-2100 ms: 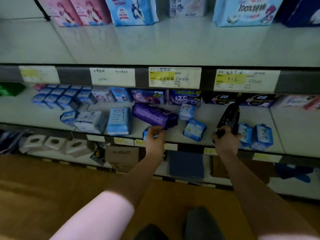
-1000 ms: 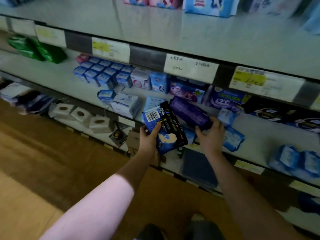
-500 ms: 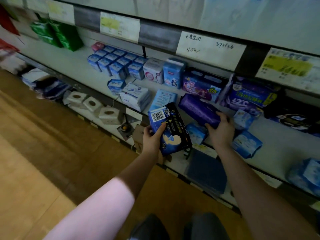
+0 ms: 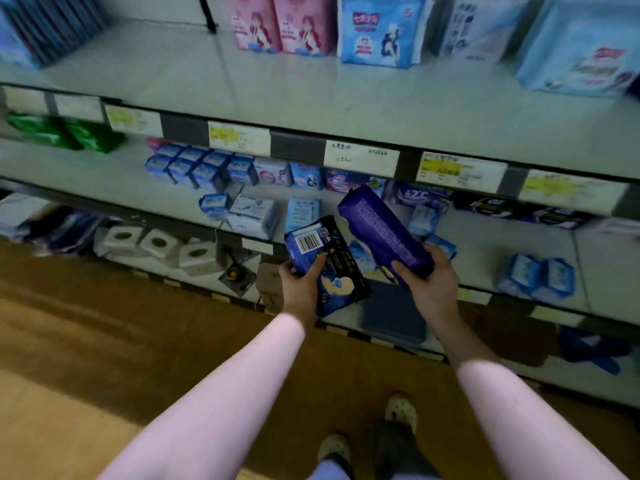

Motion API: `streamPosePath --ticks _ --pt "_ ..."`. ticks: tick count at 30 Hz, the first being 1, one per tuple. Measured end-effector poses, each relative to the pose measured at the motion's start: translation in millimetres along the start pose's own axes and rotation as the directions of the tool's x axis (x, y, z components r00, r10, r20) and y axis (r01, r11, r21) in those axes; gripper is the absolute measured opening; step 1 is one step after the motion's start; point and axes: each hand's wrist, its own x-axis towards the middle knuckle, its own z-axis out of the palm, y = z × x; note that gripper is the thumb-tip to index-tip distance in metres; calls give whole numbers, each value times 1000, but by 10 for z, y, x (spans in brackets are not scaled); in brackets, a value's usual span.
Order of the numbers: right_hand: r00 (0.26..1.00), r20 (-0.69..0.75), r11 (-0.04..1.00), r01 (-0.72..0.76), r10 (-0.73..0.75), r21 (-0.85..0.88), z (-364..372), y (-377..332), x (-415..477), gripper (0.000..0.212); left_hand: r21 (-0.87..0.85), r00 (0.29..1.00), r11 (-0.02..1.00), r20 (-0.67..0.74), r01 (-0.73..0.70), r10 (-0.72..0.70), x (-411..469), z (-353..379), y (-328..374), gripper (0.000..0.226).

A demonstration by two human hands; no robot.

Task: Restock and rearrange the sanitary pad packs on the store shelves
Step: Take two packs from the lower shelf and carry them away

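Left hand (image 4: 300,286) grips a flat, glossy dark-blue pack (image 4: 325,265), barcode up; right hand (image 4: 431,285) clasps a long, soft purple pack (image 4: 382,230), both held before the middle shelf (image 4: 485,251).

Grey tiered shelves (image 4: 311,98) edged with price labels (image 4: 362,158) stand in dim light over a brown wooden floor (image 4: 104,341).
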Motion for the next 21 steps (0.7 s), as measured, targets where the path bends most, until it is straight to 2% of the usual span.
streamPosePath --ticks 5,11,15,18,21 --pt "994 9 977 -106 106 184 -199 -136 -342 47 47 1000 999 20 -24 24 -167 18 2 52" --pt "975 4 905 -208 223 372 -585 -246 -573 31 131 999 991 29 -26 23 -431 178 -123 62" --pt "940 34 776 -301 340 554 -987 -218 -762 11 166 998 986 53 -25 16 -691 414 -267 65" --pt "933 87 770 -338 349 541 -1391 -63 -946 8 141 992 990 121 -2 -16 -962 663 -420 62" --pt "933 109 785 -349 343 512 -1880 172 -1085 11 114 976 993 212 25 -49 -1324 947 -613 48"
